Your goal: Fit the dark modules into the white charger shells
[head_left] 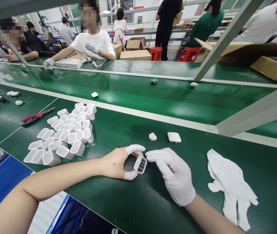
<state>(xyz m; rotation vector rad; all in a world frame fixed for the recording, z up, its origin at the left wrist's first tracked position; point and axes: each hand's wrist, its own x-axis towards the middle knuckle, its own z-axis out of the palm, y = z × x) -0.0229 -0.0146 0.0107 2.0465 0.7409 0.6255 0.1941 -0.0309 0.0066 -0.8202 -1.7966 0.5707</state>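
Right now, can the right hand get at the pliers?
Probably not directly: the left hand, holding a white case, and the cluster of white cases lie between the right hand and the pliers. Reaching over might work.

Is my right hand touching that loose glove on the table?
Apart. The head view shows green tabletop between your right hand and the loose glove.

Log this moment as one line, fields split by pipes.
left hand: holds white case, dark parts inside | right hand: gloved, close to case | bench: grouped white cases, pliers, loose glove
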